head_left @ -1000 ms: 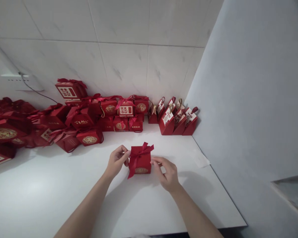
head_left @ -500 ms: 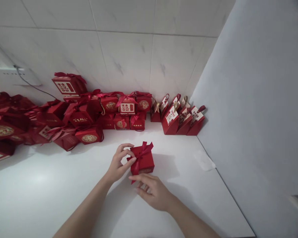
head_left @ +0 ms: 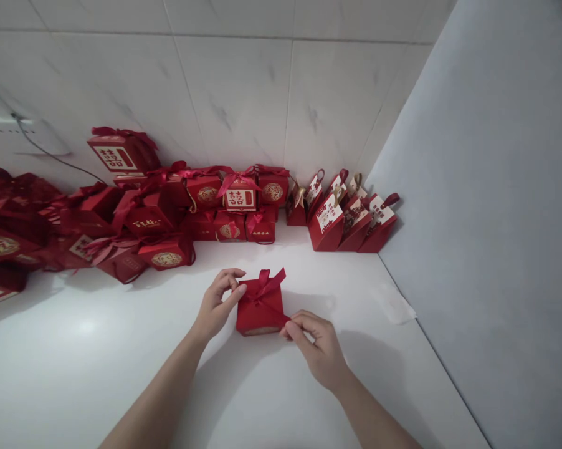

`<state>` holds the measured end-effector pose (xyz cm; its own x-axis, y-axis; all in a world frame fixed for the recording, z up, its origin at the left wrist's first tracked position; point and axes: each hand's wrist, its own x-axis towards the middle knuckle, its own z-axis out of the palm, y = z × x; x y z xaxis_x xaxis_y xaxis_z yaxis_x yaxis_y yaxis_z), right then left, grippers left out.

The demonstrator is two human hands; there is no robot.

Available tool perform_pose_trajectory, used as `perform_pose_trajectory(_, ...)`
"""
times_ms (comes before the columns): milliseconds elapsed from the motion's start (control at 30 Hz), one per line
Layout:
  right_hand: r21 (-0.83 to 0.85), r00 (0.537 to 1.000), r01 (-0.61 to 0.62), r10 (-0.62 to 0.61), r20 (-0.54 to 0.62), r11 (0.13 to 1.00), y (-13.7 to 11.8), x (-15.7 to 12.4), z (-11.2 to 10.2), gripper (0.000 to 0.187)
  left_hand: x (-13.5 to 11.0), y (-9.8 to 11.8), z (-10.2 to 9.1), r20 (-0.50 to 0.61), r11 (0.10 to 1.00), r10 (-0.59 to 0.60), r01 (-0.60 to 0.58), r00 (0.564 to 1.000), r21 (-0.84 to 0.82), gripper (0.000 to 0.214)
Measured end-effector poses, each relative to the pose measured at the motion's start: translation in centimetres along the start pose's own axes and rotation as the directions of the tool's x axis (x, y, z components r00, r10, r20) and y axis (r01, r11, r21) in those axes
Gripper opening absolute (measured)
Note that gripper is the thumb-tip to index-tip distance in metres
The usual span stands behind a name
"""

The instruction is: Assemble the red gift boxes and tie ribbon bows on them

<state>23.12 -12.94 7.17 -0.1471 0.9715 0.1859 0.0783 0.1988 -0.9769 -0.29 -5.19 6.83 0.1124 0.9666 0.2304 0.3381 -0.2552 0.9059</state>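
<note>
A small red gift box [head_left: 257, 318] sits on the white table, with a dark red ribbon [head_left: 265, 285] tied in a bow on its top. At the box's upper left corner is my left hand [head_left: 218, 302], thumb and fingers closed on the left part of the bow; the pinch itself is partly hidden. On the right side, my right hand [head_left: 316, 346] pinches a ribbon tail between thumb and forefinger, drawn out past the box's lower right corner. One loop and another tail stick up at the back of the bow.
Red gift boxes [head_left: 164, 252] with ribbons are stacked along the tiled wall. Several peaked red boxes [head_left: 328, 227] with loop handles stand back right. A clear plastic piece [head_left: 395, 305] lies by the table's right edge, against a pale panel [head_left: 486, 187]. A cable [head_left: 47, 146] hangs back left.
My right hand has moved right and slightly up, and now stretches the ribbon tail to the right instead of toward me. The box has turned a little; my left hand stays beside it.
</note>
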Motion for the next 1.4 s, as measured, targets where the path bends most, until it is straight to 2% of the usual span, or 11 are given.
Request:
perform_pose_trajectory(300, -0.096, 0.998, 0.007, -0.001, 0.068, 0.995, -0.3, 0.1, 0.0, 0.031, -0.2, 0.9, 0.4, 0.038, 0.994, -0.105, 0.107, 0.994, -0.038, 0.034)
perform_pose_trajectory(467, -0.121, 0.997, 0.0, 0.01, 0.079, 0.993, 0.0, 0.1, 0.3, 0.028, -0.2, 1.6, 0.4, 0.09, 0.983, -0.179, 0.181, 0.98, -0.02, 0.046)
perform_pose_trajectory(533, -0.119, 0.999, -0.024, 0.028, 0.03, 0.993, 0.3, 0.3, 0.4, 0.027, -0.1, 1.7, 0.4, 0.103, 0.973, -0.226, 0.23, 0.969, -0.033, 0.05)
perform_pose_trajectory(767, -0.148, 0.99, -0.088, 0.07, -0.119, 0.985, 1.4, 0.9, 0.1, 0.03, 0.0, 2.5, 0.5, 0.094, 0.958, -0.287, 0.288, 0.953, 0.003, 0.052)
perform_pose_trajectory(833, -0.119, 0.976, -0.112, 0.088, -0.197, 0.987, 1.8, 1.1, 0.0, 0.026, -0.1, 2.5, 0.6, 0.079, 0.964, -0.267, 0.268, 0.96, 0.006, 0.05)
perform_pose_trajectory(967, -0.028, 0.936, -0.149, 0.132, -0.325, 0.988, 1.1, 1.8, -0.1, 0.02, -0.3, 1.9, 0.7, 0.029, 0.991, -0.131, 0.131, 0.991, 0.016, 0.039)
perform_pose_trajectory(1033, -0.009, 0.944, -0.118, 0.11, -0.311, 0.993, -0.3, 2.5, 0.0, 0.019, -0.5, 1.9, 0.7, 0.059, 0.994, -0.108, 0.108, 0.992, 0.007, 0.042)
perform_pose_trajectory(1133, -0.053, 0.967, 0.005, -0.018, -0.253, 0.999, -2.5, 3.5, 0.2, 0.019, -0.7, 2.4, 0.8, 0.15, 0.988, -0.135, 0.145, 0.979, -0.054, 0.041)
perform_pose_trajectory(1200, -0.085, 0.971, 0.065, -0.082, -0.224, 0.994, -2.9, 4.2, 0.5, 0.025, -0.8, 2.8, 0.8, 0.177, 0.982, -0.158, 0.173, 0.971, -0.073, 0.037)
perform_pose_trajectory(1267, -0.088, 0.981, 0.057, -0.073, -0.18, 0.994, -2.1, 4.7, 0.9, 0.031, -0.9, 3.1, 0.9, 0.18, 0.977, -0.178, 0.196, 0.968, -0.089, 0.034)
perform_pose_trajectory(1400, -0.046, 0.998, -0.028, 0.026, -0.052, 0.999, 0.7, 5.0, 1.4, 0.04, -0.9, 3.3, 1.2, 0.202, 0.951, -0.207, 0.245, 0.957, -0.187, 0.033)
